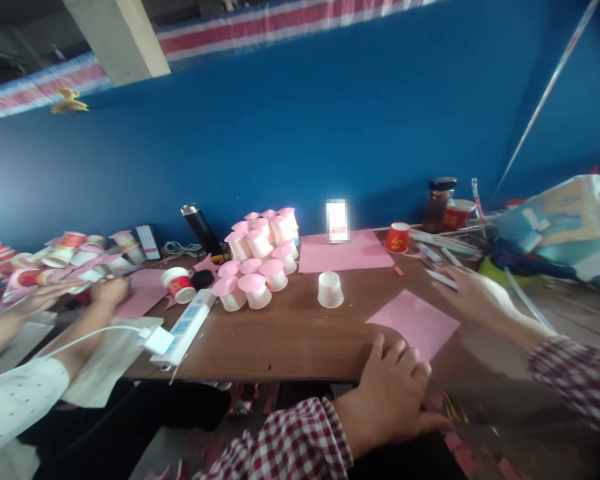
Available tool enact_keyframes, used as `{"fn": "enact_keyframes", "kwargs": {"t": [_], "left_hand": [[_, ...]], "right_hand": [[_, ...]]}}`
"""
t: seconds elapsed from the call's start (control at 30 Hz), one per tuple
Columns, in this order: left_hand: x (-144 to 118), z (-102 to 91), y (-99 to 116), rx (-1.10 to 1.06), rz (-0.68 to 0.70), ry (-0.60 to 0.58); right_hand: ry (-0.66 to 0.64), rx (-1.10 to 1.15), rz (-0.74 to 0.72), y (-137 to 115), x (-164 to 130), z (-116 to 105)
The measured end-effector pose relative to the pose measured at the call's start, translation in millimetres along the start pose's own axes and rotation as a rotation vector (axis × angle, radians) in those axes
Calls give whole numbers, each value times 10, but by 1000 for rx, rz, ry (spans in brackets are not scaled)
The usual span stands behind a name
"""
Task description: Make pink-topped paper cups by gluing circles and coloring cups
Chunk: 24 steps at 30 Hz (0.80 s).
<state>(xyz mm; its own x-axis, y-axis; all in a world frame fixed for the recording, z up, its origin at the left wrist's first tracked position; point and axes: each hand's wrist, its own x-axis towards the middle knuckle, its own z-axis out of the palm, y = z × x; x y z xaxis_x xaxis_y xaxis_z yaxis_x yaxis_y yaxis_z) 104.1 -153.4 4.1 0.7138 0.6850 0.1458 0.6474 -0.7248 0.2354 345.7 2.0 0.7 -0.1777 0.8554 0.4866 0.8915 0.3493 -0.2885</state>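
My left hand [393, 390] rests at the table's front edge, fingers spread and holding nothing. Just beyond its fingertips lies a square sheet of pink paper [415, 323], set at an angle. Off to the right, my right hand [480, 300] is slightly blurred, its fingers closed around a slim pale-grey object [443, 280] whose kind I cannot make out. A plain white paper cup [331, 290] stands upside down left of the pink sheet. Behind it, more pink paper [347, 257] lies flat under a bright phone-like screen [337, 221].
White cups with pink paper tops [253, 283] are stacked left of centre. A power strip [185, 327] and a tilted red-and-white cup [178, 285] are nearby. Another person's hand [109, 290] works at far left. A red cup [397, 238], a jar [439, 203] and plastic bags [555, 227] stand right.
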Motion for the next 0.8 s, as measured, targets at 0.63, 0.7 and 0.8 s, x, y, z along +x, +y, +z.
{"fn": "enact_keyframes", "kwargs": {"t": [0.63,0.7,0.8], "left_hand": [[-238,81,-230,-84,12,75],[-239,92,-235,-94,11,75],[-245,91,-239,-95,16,72]], "right_hand": [[-590,370,-388,-1884,765,263],[-623,363,-398,-1913,789,267],[-603,325,-404,-1932,809,292]]}}
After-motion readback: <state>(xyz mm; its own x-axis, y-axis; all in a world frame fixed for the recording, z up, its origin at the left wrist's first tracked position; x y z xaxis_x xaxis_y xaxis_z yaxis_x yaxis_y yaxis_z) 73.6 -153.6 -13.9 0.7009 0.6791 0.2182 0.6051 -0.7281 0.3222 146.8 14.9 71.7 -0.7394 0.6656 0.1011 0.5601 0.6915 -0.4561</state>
